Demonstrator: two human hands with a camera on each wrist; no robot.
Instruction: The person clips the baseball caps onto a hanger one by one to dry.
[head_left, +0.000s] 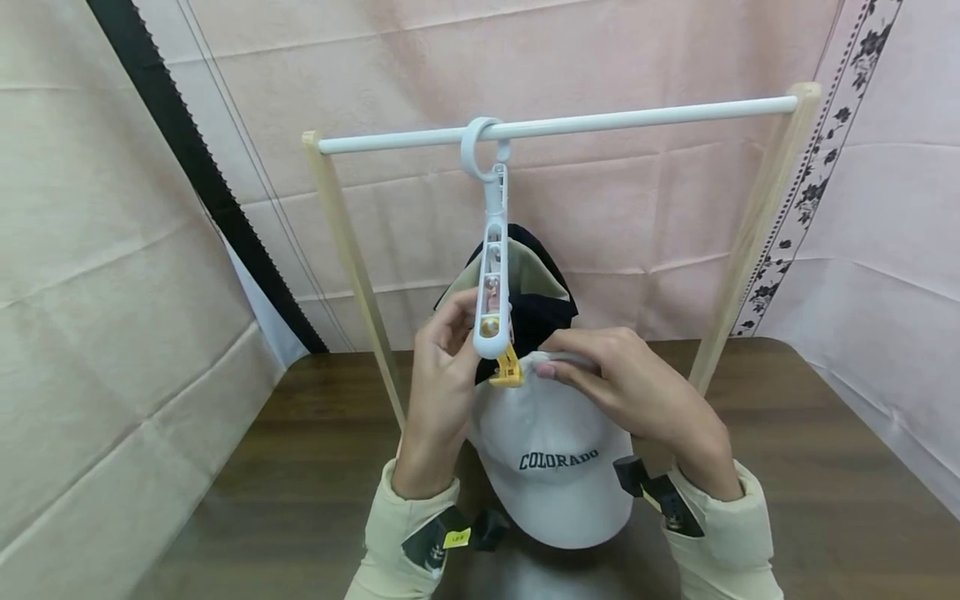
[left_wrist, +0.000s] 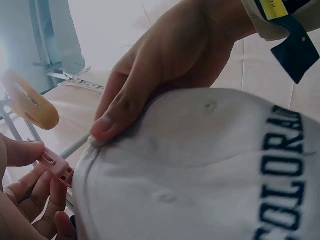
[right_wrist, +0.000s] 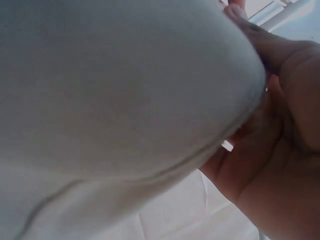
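A white cap [head_left: 551, 417] with COLORADO lettering hangs brim down below the front end of a pale blue clip hanger [head_left: 492, 250]. My right hand [head_left: 637, 383] pinches the cap's crown edge between thumb and fingers. On the hanger's left side, my left hand [head_left: 442, 383] is raised close to the bar. The left wrist view shows that hand's thumb and fingers pinching a pink clip [left_wrist: 55, 162], right at the cap's edge. A yellow clip [head_left: 508, 368] dangles from the hanger's near end. In the right wrist view, the cap [right_wrist: 125, 90] covers most of the fingertips.
The hanger hooks over a white rod [head_left: 645, 118] between two wooden posts [head_left: 757, 233]. Behind the white cap hang a dark cap [head_left: 540, 321] and a beige-green cap panel [head_left: 534, 275]. Below is a brown wooden table [head_left: 300, 467], with pale cloth [head_left: 600, 208] behind it.
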